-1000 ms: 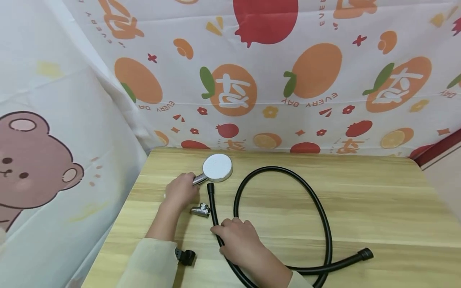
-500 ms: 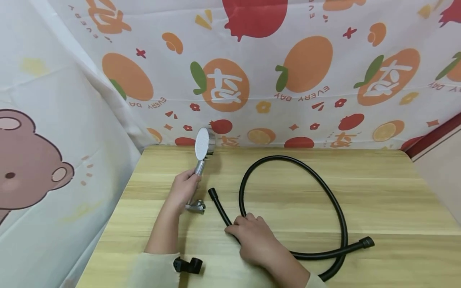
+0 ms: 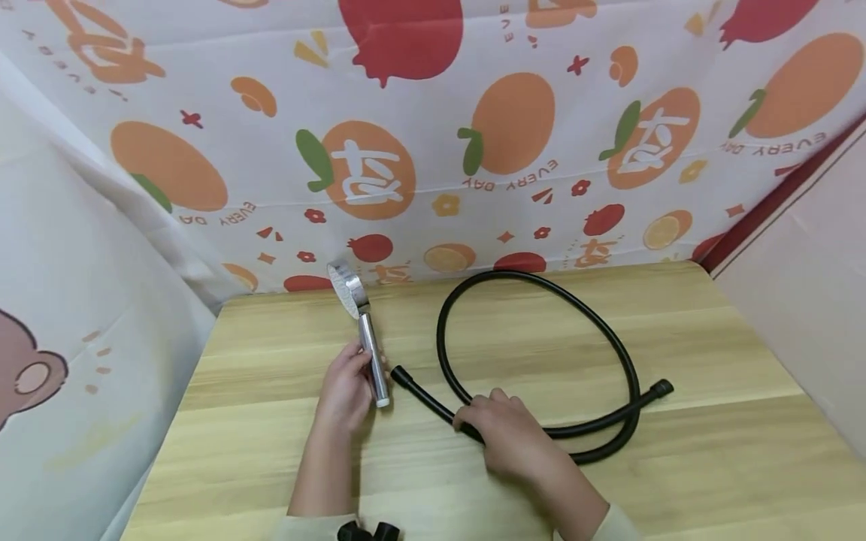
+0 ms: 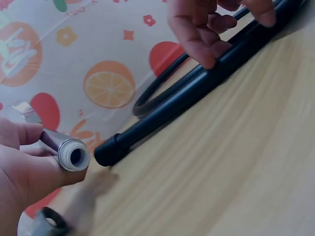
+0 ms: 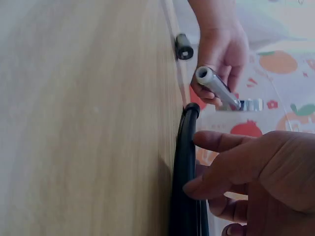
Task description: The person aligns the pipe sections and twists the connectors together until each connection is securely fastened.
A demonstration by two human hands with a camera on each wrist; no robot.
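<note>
My left hand (image 3: 348, 394) grips the handle of a chrome shower head (image 3: 373, 353). The spray face is turned left, and the handle's threaded end (image 4: 76, 156) points toward me. Close to that end lies the tip of a black shower hose (image 3: 433, 406), apart from it. On the hose, a short way behind the tip, my right hand (image 3: 510, 436) has its thumb and fingers around the tube. A short grey fitting (image 5: 183, 46) lies on the table beyond my left hand; in the head view it is hidden.
The hose loops across the wooden table (image 3: 271, 421), its other end (image 3: 661, 388) lying to the right. A fruit-print cloth (image 3: 433, 150) hangs along the back edge. A pale panel (image 3: 805, 248) with a red edge stands at the right.
My left hand has lifted and turned the shower head, so its handle end swings toward the hose tip. My right hand stays on the hose. The head view has shifted to the right.
</note>
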